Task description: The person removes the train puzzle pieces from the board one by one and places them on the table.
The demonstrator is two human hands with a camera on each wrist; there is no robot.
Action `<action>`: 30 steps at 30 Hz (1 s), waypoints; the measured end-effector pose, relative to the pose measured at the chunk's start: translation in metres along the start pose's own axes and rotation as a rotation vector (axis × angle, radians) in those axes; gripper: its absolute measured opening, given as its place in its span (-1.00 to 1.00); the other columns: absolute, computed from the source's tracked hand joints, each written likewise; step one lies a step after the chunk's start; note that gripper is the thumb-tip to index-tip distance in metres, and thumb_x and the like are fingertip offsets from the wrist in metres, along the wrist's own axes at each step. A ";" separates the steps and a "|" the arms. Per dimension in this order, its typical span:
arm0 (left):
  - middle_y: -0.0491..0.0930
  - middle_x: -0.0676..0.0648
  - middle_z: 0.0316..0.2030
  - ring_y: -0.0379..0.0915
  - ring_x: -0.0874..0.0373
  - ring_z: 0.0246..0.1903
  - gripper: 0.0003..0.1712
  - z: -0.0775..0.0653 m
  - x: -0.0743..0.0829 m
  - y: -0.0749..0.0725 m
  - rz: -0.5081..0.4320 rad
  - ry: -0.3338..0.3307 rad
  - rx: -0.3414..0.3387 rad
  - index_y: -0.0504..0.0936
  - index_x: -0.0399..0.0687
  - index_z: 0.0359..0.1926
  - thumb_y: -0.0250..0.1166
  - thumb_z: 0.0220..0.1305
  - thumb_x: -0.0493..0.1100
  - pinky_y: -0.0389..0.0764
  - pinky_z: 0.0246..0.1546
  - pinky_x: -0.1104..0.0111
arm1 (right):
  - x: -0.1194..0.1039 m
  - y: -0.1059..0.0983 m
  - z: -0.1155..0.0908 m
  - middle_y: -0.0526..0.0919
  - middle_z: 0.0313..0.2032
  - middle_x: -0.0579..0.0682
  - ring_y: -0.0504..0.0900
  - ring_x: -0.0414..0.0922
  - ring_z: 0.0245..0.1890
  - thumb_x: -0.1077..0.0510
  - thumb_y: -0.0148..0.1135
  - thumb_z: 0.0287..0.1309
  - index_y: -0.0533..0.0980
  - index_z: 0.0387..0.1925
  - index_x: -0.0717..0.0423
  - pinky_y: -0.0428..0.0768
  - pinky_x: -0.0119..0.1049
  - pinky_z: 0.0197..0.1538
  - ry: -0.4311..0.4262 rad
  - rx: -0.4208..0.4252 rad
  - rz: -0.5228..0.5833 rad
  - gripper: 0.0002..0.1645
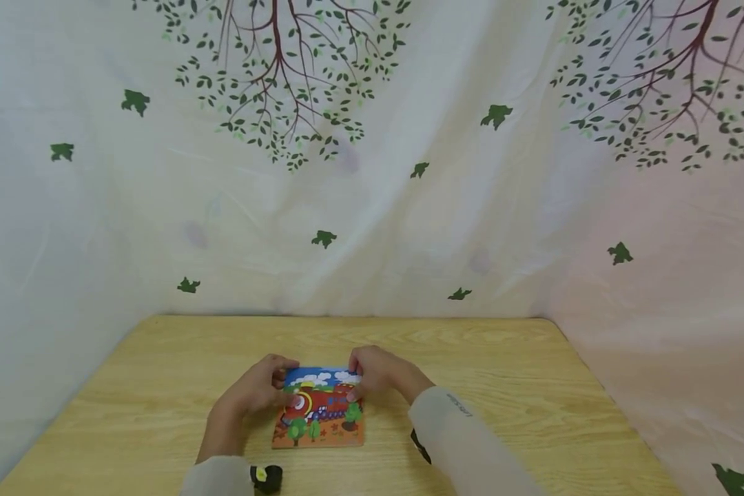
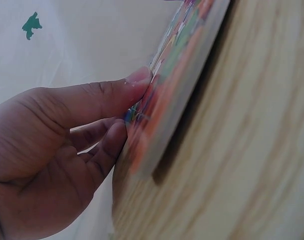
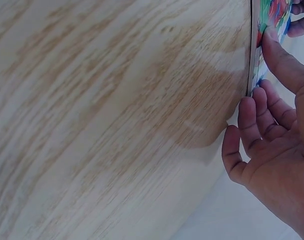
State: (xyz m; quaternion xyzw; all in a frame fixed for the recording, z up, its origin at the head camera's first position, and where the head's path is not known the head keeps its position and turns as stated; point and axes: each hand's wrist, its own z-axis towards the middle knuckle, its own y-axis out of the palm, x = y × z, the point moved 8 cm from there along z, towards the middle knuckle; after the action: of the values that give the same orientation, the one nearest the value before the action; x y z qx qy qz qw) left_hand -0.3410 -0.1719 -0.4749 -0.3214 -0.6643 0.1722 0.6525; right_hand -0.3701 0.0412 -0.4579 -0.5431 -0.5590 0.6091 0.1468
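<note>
A thin square picture board (image 1: 322, 430) shows a red cartoon train under a blue sky, with green trees on orange ground. My left hand (image 1: 257, 389) grips its left edge, thumb on the printed face and fingers at the far corner. The left wrist view shows that thumb (image 2: 139, 82) pressed on the face and the board's pale, thick edge (image 2: 184, 105) close over the wood. On the opposite side, my right hand (image 1: 378, 375) holds the upper right edge. Its thumb (image 3: 274, 45) lies on the picture, with curled fingertips (image 3: 247, 107) along the board's edge.
The board is over a light wood-grain table (image 1: 502, 386) with rounded far corners. Behind and beside it hangs a pale cloth (image 1: 372, 262) printed with branches and green leaves. Dark straps (image 1: 266, 478) show at both wrists.
</note>
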 end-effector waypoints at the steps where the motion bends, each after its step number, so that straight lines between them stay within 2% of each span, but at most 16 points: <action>1: 0.50 -0.11 0.07 0.45 -0.01 0.01 -0.26 0.001 0.000 0.000 0.001 0.000 0.001 0.61 -0.14 0.26 0.64 0.01 -0.22 0.51 0.14 -0.05 | 0.001 0.000 0.001 0.49 -0.33 -0.09 0.43 -0.17 -0.31 0.01 0.63 0.01 0.54 -0.15 0.05 0.47 -0.29 -0.16 -0.001 -0.001 -0.002 -0.53; 11: 0.51 -0.16 0.12 0.47 -0.04 0.01 -0.24 0.009 0.001 0.002 -0.015 0.008 -0.005 0.58 -0.23 0.27 0.64 0.02 -0.21 0.53 0.12 -0.05 | 0.008 -0.004 0.014 0.46 -0.33 -0.10 0.41 -0.18 -0.30 0.04 0.64 -0.01 0.52 -0.19 0.04 0.45 -0.30 -0.17 -0.024 0.001 0.008 -0.54; 15: 0.51 -0.15 0.11 0.46 -0.04 0.01 -0.25 0.015 0.001 0.002 -0.027 -0.008 0.008 0.58 -0.21 0.27 0.63 0.02 -0.22 0.52 0.13 -0.05 | 0.012 -0.007 0.019 0.49 -0.31 -0.11 0.43 -0.17 -0.28 0.04 0.65 -0.02 0.51 -0.20 0.01 0.47 -0.30 -0.14 -0.017 0.007 0.012 -0.54; 22: 0.50 -0.12 0.08 0.44 -0.02 0.01 -0.25 0.014 -0.001 0.000 -0.017 -0.017 0.010 0.59 -0.16 0.27 0.64 0.01 -0.22 0.51 0.14 -0.05 | 0.011 -0.008 0.017 0.53 -0.29 -0.11 0.46 -0.16 -0.26 0.04 0.67 -0.05 0.52 -0.20 -0.01 0.50 -0.28 -0.12 -0.001 0.018 0.031 -0.52; 30: 0.48 -0.15 0.13 0.44 -0.05 0.02 -0.26 0.016 -0.002 0.001 -0.031 -0.001 -0.004 0.58 -0.20 0.28 0.62 0.04 -0.22 0.52 0.14 -0.04 | 0.012 -0.008 0.017 0.52 -0.27 -0.08 0.45 -0.14 -0.24 0.10 0.68 -0.07 0.52 -0.20 0.02 0.50 -0.27 -0.11 -0.004 0.024 0.083 -0.51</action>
State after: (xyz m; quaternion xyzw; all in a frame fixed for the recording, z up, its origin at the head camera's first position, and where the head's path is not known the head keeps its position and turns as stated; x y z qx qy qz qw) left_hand -0.3565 -0.1690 -0.4784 -0.3121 -0.6701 0.1608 0.6539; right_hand -0.3921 0.0439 -0.4608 -0.5629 -0.5287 0.6224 0.1269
